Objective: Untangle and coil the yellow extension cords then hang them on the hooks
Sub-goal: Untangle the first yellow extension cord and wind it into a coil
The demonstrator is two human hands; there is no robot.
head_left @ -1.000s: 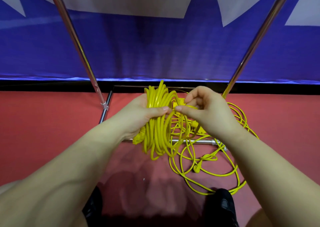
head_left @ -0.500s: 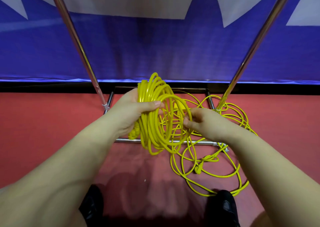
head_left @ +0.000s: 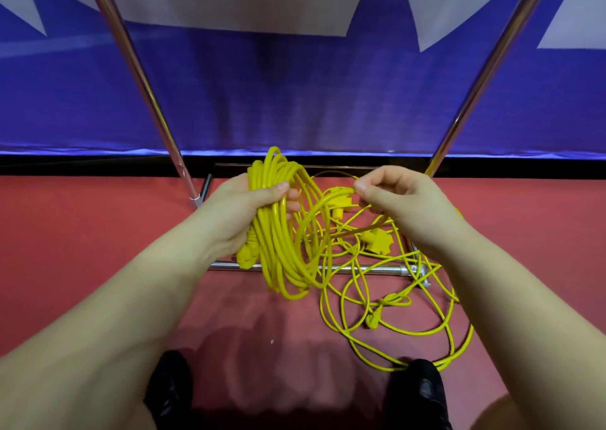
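We're in the coiling step here: our left hand grips the wound yellow coil, thumb curled over the top of the bundle and fingers wrapped behind it, loops hanging upright above the floor. Our right hand pinches a strand of the cord near a plug between thumb and forefinger, the other fingers curled in. The next move, we'd judge, is to sweep that strand across and lay it as one more loop under the left thumb (keeping it free of the loose tangle still sprawled on the floor to the right). No hooks are visible yet, so hanging is a long way off. Beneath us lies red flooring, a chrome rack base bar with two slanting poles, a blue-and-white banner behind, and black shoes at the bottom edge.
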